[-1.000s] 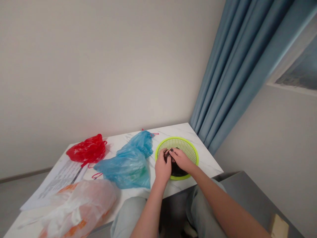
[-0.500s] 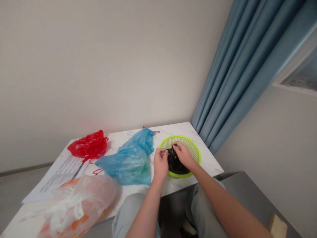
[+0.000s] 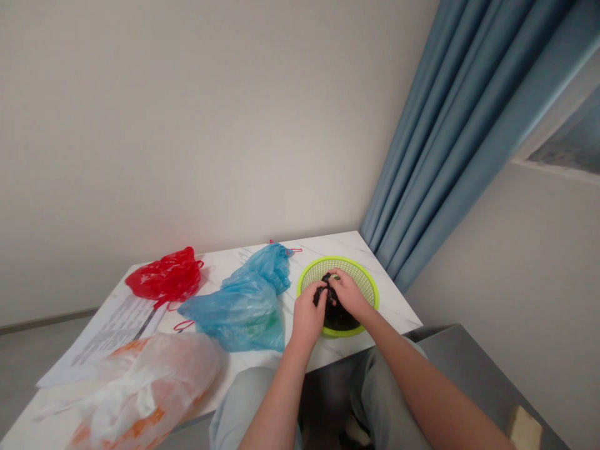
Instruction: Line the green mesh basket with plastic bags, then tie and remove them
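A black plastic bag (image 3: 341,317) lies inside a lime-green mesh basket (image 3: 375,294) near the right end of the table. My left hand (image 3: 309,312) grips the bag's gathered top from the left, fingers curled into the plastic. From the right, my right hand (image 3: 349,294) pinches the same bunched part, close beside the left fingertips. What the bag contains cannot be made out. Left of the basket rests a light-blue plastic bag (image 3: 248,300) with red drawstrings and something greenish showing through.
A red plastic bag (image 3: 166,275) lies at the back left, partly over printed sheets (image 3: 94,344). A filled white-and-orange plastic bag (image 3: 159,375) sits at the front left. All are on the white marbled table (image 3: 337,240). A blue curtain (image 3: 440,137) hangs at the right.
My left hand has moved slightly right and its fingers have come closer to the right hand's. The top of the black bag is now bunched more tightly between them.
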The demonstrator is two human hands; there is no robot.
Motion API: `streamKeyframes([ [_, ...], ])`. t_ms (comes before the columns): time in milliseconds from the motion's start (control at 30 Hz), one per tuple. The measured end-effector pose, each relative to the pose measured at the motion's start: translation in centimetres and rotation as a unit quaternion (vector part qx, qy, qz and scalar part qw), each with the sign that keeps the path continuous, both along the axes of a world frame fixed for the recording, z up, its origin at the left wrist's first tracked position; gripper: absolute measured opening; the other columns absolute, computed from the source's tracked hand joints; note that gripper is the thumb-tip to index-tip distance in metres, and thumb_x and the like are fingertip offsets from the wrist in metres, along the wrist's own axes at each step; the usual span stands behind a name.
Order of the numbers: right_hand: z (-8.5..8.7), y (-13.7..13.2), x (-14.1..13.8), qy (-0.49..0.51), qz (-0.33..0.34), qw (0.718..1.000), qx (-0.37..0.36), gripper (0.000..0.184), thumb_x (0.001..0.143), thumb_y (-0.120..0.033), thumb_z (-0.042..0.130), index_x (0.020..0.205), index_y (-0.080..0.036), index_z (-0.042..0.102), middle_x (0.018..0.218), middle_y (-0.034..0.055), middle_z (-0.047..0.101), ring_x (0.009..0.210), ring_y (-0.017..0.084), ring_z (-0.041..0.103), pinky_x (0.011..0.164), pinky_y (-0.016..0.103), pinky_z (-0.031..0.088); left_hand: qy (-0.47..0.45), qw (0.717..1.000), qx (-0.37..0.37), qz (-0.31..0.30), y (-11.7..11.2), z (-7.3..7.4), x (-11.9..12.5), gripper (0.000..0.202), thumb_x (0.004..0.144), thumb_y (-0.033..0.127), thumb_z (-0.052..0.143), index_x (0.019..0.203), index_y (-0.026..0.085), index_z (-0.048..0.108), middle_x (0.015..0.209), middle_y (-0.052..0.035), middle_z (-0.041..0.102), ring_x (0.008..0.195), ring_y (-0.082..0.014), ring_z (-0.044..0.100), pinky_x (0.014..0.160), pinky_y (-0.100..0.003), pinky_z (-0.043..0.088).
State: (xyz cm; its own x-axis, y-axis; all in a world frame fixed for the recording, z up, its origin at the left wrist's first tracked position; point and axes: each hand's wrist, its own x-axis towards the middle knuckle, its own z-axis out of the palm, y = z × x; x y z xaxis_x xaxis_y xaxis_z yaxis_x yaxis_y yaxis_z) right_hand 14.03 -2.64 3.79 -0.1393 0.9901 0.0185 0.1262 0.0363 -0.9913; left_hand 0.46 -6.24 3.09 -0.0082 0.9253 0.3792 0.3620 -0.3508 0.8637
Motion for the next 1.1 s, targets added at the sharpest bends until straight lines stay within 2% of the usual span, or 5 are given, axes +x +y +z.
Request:
streamKeyframes([
  [133, 0.3, -0.3, 0.6, 0.014, 0.046, 0.998, 0.034, 0.034, 0.077, -0.014, 0.046, 0.108, -0.027, 0.041, 0.066, -0.0091, 0.055, 0.058, 0.013, 0.052, 0.058, 0.024, 0.042, 0.026, 0.998, 0.017, 0.054, 0.3, -0.3, -0.3, 0.018, 0.091, 0.021, 0.052, 0.1, 0.02, 0.068, 0.1, -0.0068, 0.072, 0.094, -0.021, 0.066, 0.088, -0.035, 0.049],
  [267, 0.7, -0.3, 1.3, -0.1, 0.077, 0.979, 0.163, 0.024, 0.07, -0.005, 0.045, 0.085, -0.024, 0.047, 0.077, -0.0037, 0.054, 0.075, 0.016, 0.051, 0.072, 0.028, 0.04, 0.041, 0.996, 0.015, 0.077, 0.6, -0.6, -0.5, 0.021, 0.091, 0.02, 0.05, 0.1, 0.02, 0.069, 0.102, -0.008, 0.072, 0.095, -0.0216, 0.066, 0.089, -0.035, 0.049],
  [533, 1.4, -0.3, 1.9, -0.174, 0.044, 0.942, 0.284, 0.028, 0.076, -0.001, 0.047, 0.063, -0.021, 0.06, 0.09, 0.0028, 0.061, 0.096, 0.02, 0.054, 0.09, 0.037, 0.039, 0.042, 0.998, -0.037, 0.016, 0.6, -0.6, -0.2, 0.031, 0.086, 0.013, 0.044, 0.093, 0.02, 0.073, 0.094, -0.0071, 0.073, 0.09, -0.022, 0.065, 0.086, -0.034, 0.047],
  [833, 0.7, 0.1, 2.0, -0.196, 0.043, 0.941, 0.274, 0.026, 0.083, -0.007, 0.05, 0.08, -0.023, 0.07, 0.118, 0.0053, 0.059, 0.116, 0.022, 0.049, 0.104, 0.043, 0.036, -0.23, 0.956, -0.177, -0.046, 1.6, -0.6, -0.9, 0.021, 0.068, 0.02, 0.05, 0.059, 0.018, 0.069, 0.062, -0.0002, 0.064, 0.065, -0.0167, 0.055, 0.065, -0.026, 0.04],
  [1100, 1.6, -0.5, 2.0, -0.164, 0.1, 0.956, 0.224, 0.018, 0.094, -0.032, 0.055, 0.098, -0.023, 0.07, 0.125, 0.0071, 0.056, 0.122, 0.023, 0.047, 0.11, 0.043, 0.033, -0.384, 0.899, -0.198, -0.068, 1.7, -0.7, -1.4, 0.023, 0.065, 0.023, 0.064, 0.083, 0.017, 0.077, 0.088, -0.0038, 0.074, 0.083, -0.0195, 0.063, 0.08, -0.028, 0.045],
])
